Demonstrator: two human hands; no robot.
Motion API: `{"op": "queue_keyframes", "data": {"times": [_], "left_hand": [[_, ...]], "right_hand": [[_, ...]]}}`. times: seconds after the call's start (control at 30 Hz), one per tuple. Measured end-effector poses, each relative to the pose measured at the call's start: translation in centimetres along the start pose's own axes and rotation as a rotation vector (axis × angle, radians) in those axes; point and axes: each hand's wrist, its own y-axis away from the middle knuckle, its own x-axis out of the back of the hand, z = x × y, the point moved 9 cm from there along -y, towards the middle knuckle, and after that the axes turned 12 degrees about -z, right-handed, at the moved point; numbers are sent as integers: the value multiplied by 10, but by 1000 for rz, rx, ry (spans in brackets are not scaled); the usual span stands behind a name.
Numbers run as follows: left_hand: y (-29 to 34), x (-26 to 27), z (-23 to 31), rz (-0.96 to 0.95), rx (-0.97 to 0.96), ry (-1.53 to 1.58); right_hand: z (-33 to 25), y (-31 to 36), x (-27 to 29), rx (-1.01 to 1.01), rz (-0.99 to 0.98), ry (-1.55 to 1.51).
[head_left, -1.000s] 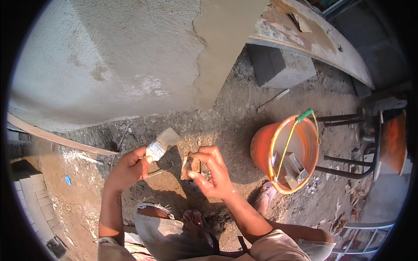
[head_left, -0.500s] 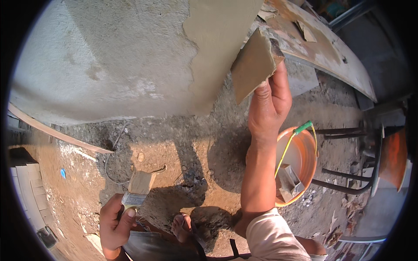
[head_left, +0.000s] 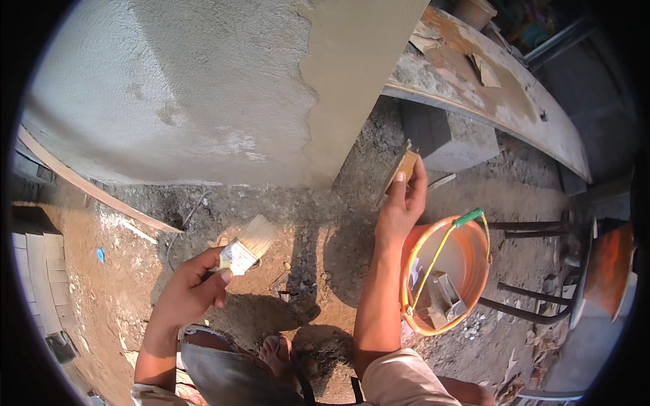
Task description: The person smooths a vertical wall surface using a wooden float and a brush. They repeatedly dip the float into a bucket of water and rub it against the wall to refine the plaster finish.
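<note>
My left hand (head_left: 193,287) is closed around the handle of a flat paintbrush (head_left: 252,246), its pale bristles pointing up and right over the ground. To the right, my right hand (head_left: 398,213) grips a small flat plastering float (head_left: 402,169), seen almost edge-on, with a light brown block under my thumb. Both tools are apart from the plastered wall (head_left: 223,88) in front, where a smooth, damp-looking strip runs down the right edge. Beside my right forearm stands an orange bucket (head_left: 478,294) with a green-gripped handle. A metal trowel-like tool (head_left: 443,294) sits in its cloudy liquid.
A stained board (head_left: 521,101) slopes across the upper right above a grey block (head_left: 464,139). Dark metal chair legs (head_left: 528,298) stick out right of the bucket. A wooden strip (head_left: 101,189) lies left of the wall. Rough dirt and my bare foot (head_left: 276,352) are below.
My right hand has drawn the float down and away from the wall corner, turning it edge-on. My left hand has raised the brush up and right. The view has shifted slightly.
</note>
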Motion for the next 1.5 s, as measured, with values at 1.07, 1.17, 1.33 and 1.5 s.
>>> {"op": "queue_keyframes", "data": {"times": [1.07, 1.17, 1.33, 1.5], "left_hand": [[56, -8, 1, 192, -212, -499], [55, -2, -6, 210, -203, -449], [55, 4, -11, 182, -184, -439], [25, 21, -19, 74, -53, -225]], "right_hand": [[-142, 57, -114, 1036, -23, 1015], [-208, 24, -142, 1161, 60, 1071], [-97, 25, -116, 1016, 44, 1053], [48, 124, -82, 491, -312, 1188]]}}
